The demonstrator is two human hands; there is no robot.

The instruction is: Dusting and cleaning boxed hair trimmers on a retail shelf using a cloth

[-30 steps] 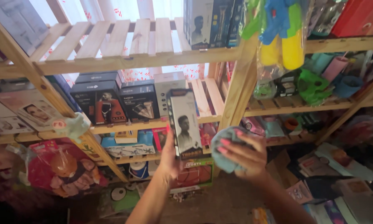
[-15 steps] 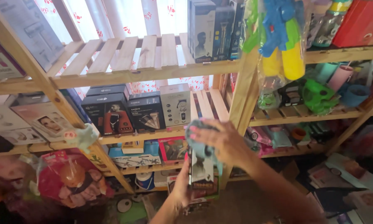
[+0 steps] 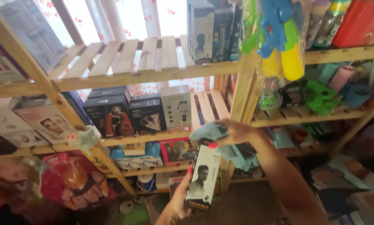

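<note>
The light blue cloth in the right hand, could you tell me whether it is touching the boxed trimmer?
Touching. The head view shows the cloth, gripped by the right hand, pressed against the top edge of the trimmer box.

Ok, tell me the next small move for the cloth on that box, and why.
Probably draw the light blue cloth down the box's front. The right hand presses it only against the top edge of the white and black trimmer box, which the left hand holds upright from below, so the face below looks unwiped.

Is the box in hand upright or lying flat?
Upright, slightly tilted: the left hand grips the box by its lower edge.
</note>
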